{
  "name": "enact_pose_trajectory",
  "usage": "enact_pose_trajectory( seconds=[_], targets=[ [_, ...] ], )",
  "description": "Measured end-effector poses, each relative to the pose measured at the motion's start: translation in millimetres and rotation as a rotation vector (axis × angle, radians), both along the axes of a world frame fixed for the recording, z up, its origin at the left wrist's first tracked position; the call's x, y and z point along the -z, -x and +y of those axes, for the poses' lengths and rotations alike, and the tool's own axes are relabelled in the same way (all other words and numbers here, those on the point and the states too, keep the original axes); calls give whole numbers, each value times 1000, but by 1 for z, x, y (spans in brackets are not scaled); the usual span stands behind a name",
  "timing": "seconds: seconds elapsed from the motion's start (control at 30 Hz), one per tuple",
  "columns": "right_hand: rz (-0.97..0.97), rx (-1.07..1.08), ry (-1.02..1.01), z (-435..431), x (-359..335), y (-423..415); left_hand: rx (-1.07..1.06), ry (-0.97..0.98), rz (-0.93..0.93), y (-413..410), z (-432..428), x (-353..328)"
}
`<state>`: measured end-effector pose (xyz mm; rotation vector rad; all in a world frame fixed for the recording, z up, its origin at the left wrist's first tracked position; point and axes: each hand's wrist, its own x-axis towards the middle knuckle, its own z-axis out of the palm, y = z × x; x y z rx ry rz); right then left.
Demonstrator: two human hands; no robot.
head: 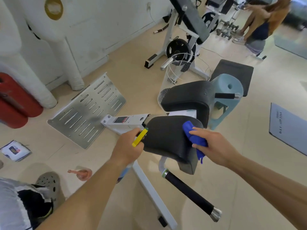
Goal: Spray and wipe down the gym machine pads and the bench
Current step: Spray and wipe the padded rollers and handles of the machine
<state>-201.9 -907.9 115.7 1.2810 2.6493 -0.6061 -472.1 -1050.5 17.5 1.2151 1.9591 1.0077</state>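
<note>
The left hand (127, 147) is clamped round a yellow-triggered plastic spray bottle (140, 138), fingers curled about its neck; the yellow head lies against the left edge of the nearer black vinyl pad (166, 143), and the bottle's pale body shows only as a blur below the wrist. The right hand (215, 144) grips a bunched bright blue cloth (193, 135), fingers wrapped over it, pressing it on the upper right of that same pad; a tail of cloth hangs off the pad's right edge. Just beyond sits a second black vinyl pad (187, 97) (a few pale specks near its top right corner); both belong to a white steel frame (149, 188) that runs toward the camera. A black foam-covered handle bar with a chrome end cap (189, 191) juts out below the nearer pad. A flat dark grey padded bench (232, 70) lies farther back, behind a light blue plastic stool (227, 90); a white wire mesh basket (164, 93) stands beside the far pad. A slotted bare-metal footplate (86, 110) lies left of the frame on the beige floor (142, 90); red cylindrical bolsters (16, 100) lie at the left edge.
</note>
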Motion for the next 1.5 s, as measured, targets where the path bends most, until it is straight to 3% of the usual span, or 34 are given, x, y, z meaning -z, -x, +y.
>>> enact_pose_trajectory(
  seconds=[0.33,0.67,0.73,0.83,0.9,1.27,1.5],
  targets=[
    [151,136,38,64,-12,4,245,184,156,1,42,-43],
    [171,192,19,86,-9,21,301,272,140,22,80,-20],
    [102,110,46,79,2,31,310,246,117,34,81,-15],
    [-230,-227,-48,63,35,53,323,218,96,58,79,-7],
    [-358,-289,-120,58,48,75,319,218,103,75,79,0],
    [-630,-521,-19,56,151,235,219,134,-55,110,71,22],
    [-549,-443,-56,66,75,156,252,149,-22,105,75,5]
  ],
)
